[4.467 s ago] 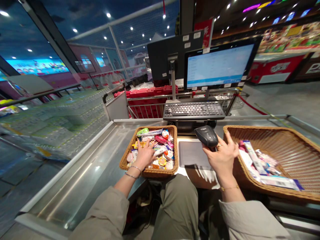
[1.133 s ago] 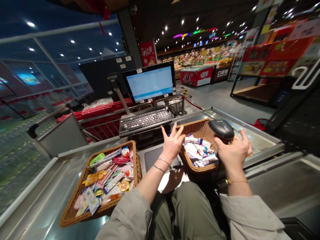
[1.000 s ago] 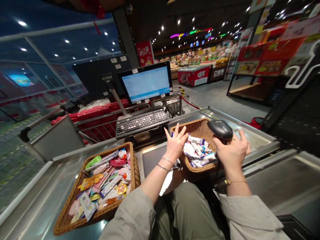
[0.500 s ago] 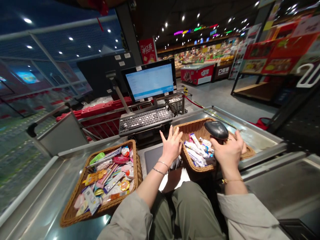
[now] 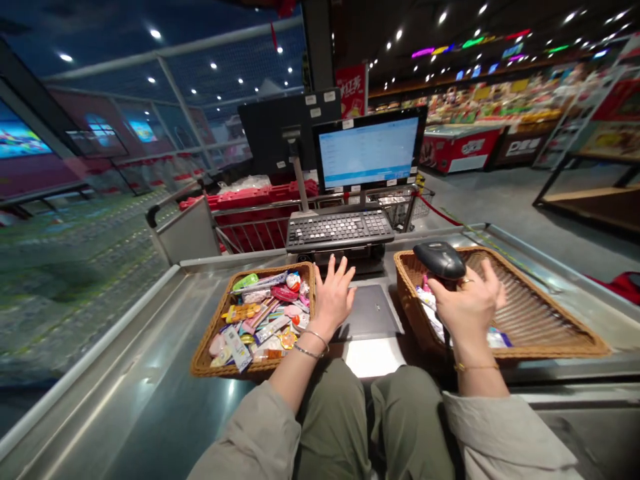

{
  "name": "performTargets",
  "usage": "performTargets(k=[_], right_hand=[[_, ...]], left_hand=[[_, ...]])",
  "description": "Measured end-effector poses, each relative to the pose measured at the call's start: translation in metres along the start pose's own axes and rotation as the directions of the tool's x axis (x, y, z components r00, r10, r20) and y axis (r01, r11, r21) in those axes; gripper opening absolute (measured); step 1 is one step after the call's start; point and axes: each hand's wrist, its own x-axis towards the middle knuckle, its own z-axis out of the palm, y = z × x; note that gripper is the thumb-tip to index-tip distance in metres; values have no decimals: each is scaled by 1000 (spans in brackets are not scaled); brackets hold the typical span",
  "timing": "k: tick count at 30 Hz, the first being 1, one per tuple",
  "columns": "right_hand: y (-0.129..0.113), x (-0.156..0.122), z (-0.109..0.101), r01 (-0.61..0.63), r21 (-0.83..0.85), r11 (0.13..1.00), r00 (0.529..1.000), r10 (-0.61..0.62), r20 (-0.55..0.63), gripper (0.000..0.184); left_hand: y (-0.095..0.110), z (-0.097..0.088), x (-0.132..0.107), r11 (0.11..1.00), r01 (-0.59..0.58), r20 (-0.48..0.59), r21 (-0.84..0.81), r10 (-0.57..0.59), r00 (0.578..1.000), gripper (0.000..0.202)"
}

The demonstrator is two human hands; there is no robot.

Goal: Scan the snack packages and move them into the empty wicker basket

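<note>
My right hand (image 5: pixel 467 307) is wrapped around the handle of a black barcode scanner (image 5: pixel 440 259), held over the near left part of the right wicker basket (image 5: pixel 555 313). Partly hidden behind that hand, white and purple snack packets (image 5: pixel 429 300) lie in this basket. My left hand (image 5: pixel 334 293) has its fingers spread and holds nothing. It hovers just beside the right rim of the left wicker basket (image 5: pixel 200 357); whether it touches the rim I cannot tell. Colourful candies and small wrapped snacks (image 5: pixel 270 320) fill the left basket.
A keyboard (image 5: pixel 340 228) sits beyond my hands, below a lit monitor (image 5: pixel 370 153). Between the baskets lies a flat grey panel (image 5: pixel 370 310), with a white sheet (image 5: pixel 375 357) nearer me. The metal counter (image 5: pixel 150 360) extends left. A shopping cart (image 5: pixel 425 200) stands behind the monitor.
The view has swung, shifting the scene's layout. My left hand has moved from the right basket's left rim over to the left basket's right side. The scanner stays in my right hand.
</note>
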Motion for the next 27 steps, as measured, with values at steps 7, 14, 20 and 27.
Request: performTargets(k=[7,14,20,27], right_hand=[[-42,-17,29,97,67,993,989,-104,106,27],[-74,-39,51,173,120,978,962,-194,191,30],[-89,-55,62,207,142,968,942,-236,238,26],[-96,-66,73,216,165,962,930,-255,267,28]], left_hand=[[-62,-28,-27,988,142,-10,65,-142,990,45],[-118,-56,-58,960,218,16,177,-225,974,43],[-157,-82,-90,935,258,118,244,-293,949,44],[-197,-99,-122,893,315,194,321,-388,901,42]])
